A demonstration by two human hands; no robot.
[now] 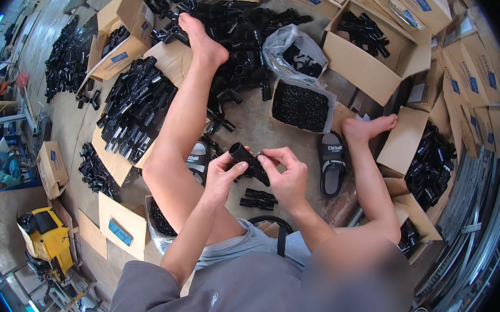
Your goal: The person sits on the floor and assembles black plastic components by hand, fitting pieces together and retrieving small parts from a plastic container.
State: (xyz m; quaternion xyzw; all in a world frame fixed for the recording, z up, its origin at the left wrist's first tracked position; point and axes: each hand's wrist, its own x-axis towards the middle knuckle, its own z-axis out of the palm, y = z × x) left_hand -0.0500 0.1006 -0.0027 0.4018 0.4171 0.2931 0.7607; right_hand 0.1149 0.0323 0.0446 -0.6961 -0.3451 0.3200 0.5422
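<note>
In front of my lap, my left hand (pixel 219 176) is closed around one end of a black tubular pipe fitting (pixel 240 151), its round open mouth tilted up. At the fitting's other side, the thumb and forefinger of my right hand (pixel 288 176) are pinched together against it. Whatever small piece they grip is too small to make out. Just below my hands, several similar black fittings (pixel 258 199) lie on the floor. Beyond them stands a carton of small black parts (pixel 302 105), with a clear plastic bag (pixel 280 43) of black pieces behind it.
Piles of black fittings (pixel 132 107) lie left of my outstretched leg, and a larger heap (pixel 246 34) lies ahead. Open cartons (pixel 362 68) stand ahead and right. A black slide sandal (pixel 332 166) rests inside my right leg. A yellow machine (pixel 52 237) sits at the lower left.
</note>
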